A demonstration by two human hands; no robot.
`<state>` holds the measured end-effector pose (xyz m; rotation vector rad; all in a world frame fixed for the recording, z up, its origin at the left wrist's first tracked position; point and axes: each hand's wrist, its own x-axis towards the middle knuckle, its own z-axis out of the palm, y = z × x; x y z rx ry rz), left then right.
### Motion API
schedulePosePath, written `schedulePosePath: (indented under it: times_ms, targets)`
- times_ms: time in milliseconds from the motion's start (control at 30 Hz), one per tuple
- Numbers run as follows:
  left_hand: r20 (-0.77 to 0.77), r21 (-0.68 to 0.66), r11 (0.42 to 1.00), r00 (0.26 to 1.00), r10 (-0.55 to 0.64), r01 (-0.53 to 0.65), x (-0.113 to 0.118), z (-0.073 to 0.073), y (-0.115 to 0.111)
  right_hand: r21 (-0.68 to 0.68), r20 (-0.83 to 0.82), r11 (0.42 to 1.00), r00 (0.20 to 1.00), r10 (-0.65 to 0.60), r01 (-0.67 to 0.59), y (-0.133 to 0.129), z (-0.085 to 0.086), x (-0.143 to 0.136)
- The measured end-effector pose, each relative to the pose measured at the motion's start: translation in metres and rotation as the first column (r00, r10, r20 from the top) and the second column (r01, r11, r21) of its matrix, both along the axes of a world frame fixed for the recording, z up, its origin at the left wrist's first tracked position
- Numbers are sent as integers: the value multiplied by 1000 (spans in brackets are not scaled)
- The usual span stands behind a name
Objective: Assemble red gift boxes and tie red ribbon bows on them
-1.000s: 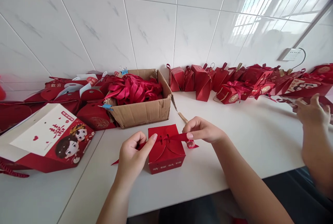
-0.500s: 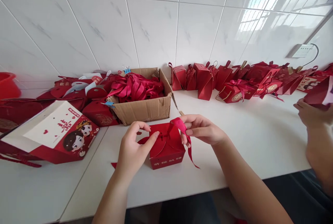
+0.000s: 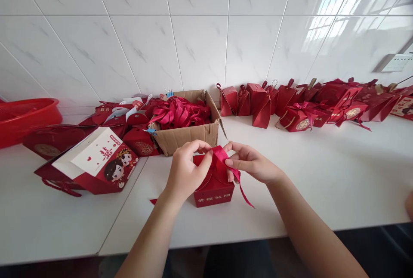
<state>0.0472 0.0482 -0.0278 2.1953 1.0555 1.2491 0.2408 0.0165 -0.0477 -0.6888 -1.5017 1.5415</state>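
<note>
A small red gift box (image 3: 213, 197) with gold characters on its front stands on the white table in front of me. Over its folded top runs a crimson ribbon (image 3: 220, 157), one tail hanging down to the right and another end showing at the lower left. My right hand (image 3: 250, 164) pinches the ribbon above the box's right side. My left hand (image 3: 190, 168) is closed at the ribbon's left edge, thumb and forefinger together on it; its other fingers are partly hidden behind.
Behind the gift box is a cardboard box (image 3: 187, 140) full of ribbons. Printed gift boxes (image 3: 97, 162) and a red plastic basin (image 3: 29, 118) are at left. Several red boxes (image 3: 261, 106) line the tiled wall at right. Part of another person shows at the right edge.
My left hand has moved from the box's left side up to the ribbon and closed on it. The view has turned left; the other person's hand and box have left it.
</note>
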Motion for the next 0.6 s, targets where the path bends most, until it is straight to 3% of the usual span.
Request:
schedulePosePath:
  times_ms: [300,600]
  targets:
    - [-66,32,999,998,-1,3,-3,4,-2,15,140,974,964,-228,228,0,-2,-11]
    - [-23,82,996,999,-44,45,-5,3,0,130,239,932,902,-360,338,1,-5,-24]
